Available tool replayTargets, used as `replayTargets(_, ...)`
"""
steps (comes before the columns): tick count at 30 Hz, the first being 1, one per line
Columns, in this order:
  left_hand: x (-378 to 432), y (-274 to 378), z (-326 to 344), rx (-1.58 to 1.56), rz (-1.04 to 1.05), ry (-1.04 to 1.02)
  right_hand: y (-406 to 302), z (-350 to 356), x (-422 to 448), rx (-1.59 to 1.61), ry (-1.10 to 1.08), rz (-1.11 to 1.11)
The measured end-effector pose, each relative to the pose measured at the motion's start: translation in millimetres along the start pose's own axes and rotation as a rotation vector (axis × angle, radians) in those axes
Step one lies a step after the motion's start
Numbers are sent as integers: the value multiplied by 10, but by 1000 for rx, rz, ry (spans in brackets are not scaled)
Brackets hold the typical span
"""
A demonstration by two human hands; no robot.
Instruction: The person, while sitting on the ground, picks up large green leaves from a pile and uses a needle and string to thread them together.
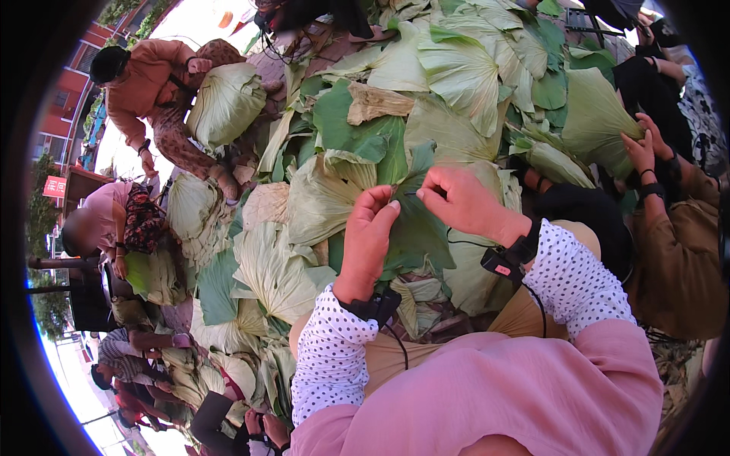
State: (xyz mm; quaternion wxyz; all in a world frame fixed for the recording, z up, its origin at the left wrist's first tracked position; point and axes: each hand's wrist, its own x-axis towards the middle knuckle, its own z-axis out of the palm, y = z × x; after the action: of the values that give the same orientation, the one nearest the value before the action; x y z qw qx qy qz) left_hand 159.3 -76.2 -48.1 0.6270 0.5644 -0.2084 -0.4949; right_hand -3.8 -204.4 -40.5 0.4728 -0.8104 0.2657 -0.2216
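In front of me my left hand (368, 233) pinches a dark green lotus leaf (419, 239) at its narrow middle, between thumb and forefinger. Its blade hangs down below my fingers. My right hand (470, 199) is curled just to the right, its thumb and forefinger closed on a thin dark pin-like piece (410, 193) that points at the pinched spot; what the piece is cannot be made out. A pale, gathered lotus leaf (331, 194) lies beside my left hand. More flat leaves lie beneath both hands.
Overlapping lotus leaves (456, 68) cover the brick ground ahead. To the right, a person's hands (644, 142) hold a pale leaf (596, 119). At left, a seated person (142, 91) has a folded leaf bundle (227, 104). Cables (540, 308) hang from my wrist straps.
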Motion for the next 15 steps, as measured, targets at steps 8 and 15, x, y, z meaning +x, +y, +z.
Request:
replayTargets(8, -110, 16, 39, 161, 123, 8, -86, 14, 43, -28, 61, -112)
replayTargets(15, -47, -194, 167, 151, 179, -30, -15, -22, -34, -25, 59, -55)
